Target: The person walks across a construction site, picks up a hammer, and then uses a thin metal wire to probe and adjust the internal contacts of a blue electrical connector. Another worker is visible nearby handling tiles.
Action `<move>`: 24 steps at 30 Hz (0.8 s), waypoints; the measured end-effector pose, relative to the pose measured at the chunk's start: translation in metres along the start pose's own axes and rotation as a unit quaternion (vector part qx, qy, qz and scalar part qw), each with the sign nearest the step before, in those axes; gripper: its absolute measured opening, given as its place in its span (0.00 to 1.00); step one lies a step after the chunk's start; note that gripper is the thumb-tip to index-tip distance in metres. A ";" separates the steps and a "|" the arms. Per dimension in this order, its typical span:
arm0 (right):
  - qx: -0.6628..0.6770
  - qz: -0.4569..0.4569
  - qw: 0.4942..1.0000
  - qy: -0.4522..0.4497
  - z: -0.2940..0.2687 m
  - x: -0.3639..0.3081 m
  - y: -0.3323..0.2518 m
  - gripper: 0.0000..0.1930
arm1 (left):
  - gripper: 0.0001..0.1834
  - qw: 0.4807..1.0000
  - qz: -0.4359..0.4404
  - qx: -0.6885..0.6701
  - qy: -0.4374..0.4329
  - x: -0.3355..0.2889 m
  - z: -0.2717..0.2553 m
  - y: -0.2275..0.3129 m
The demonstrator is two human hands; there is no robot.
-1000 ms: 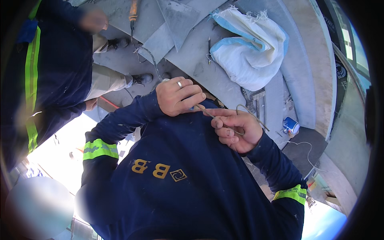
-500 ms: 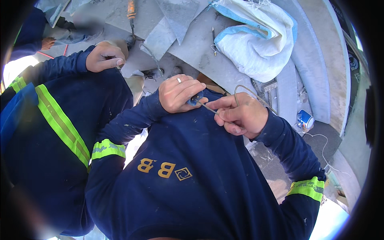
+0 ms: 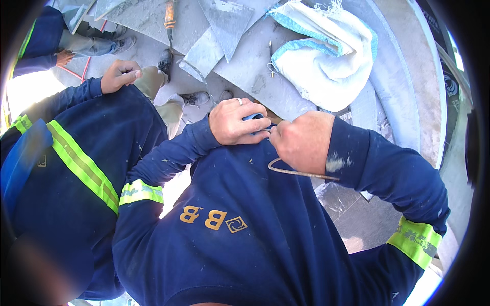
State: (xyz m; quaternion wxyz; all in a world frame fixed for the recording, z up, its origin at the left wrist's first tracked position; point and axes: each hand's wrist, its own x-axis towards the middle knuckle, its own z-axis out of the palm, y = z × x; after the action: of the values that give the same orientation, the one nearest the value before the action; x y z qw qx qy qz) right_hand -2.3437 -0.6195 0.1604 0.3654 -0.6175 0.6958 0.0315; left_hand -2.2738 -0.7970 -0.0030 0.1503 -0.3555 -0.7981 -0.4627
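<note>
My left hand, a ring on one finger, is closed around a small blue rounded piece; most of it is hidden by the fingers. My right hand meets it fingertip to fingertip in front of my chest, back of the hand up. A thin, stiff, bent wire is pinched in the right fingers and curves out below that hand toward the sleeve cuff. Its other end runs to the blue piece; whether it sits inside cannot be seen, as the fingers cover the spot.
A co-worker in a dark blue jacket stands close on my left, one hand at the front. Another person is farther off. Beyond my hands lie grey slabs, a white woven sack and an orange-handled tool.
My right hand has turned over, back now up, and drawn closer to the left. The wire's loop has swung from above the hand to below it. The right elbow has moved outward.
</note>
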 end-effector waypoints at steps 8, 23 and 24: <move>0.301 0.045 0.951 0.051 0.009 -0.006 0.025 0.26 | 0.16 0.999 0.028 0.014 -0.011 -0.008 -0.003 -0.003; 0.600 0.316 0.725 0.121 0.021 -0.011 -0.003 0.12 | 0.16 0.995 0.026 0.100 -0.004 0.002 0.000 -0.006; 0.508 0.289 0.800 0.132 0.021 -0.009 -0.006 0.13 | 0.16 0.996 0.019 0.087 -0.005 0.001 0.000 -0.006</move>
State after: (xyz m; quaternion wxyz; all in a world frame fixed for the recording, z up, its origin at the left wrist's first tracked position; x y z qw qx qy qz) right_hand -2.3293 -0.6029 0.1524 0.5053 -0.1113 0.7999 -0.3040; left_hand -2.2789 -0.7987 -0.0067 0.1857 -0.3582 -0.8292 -0.3868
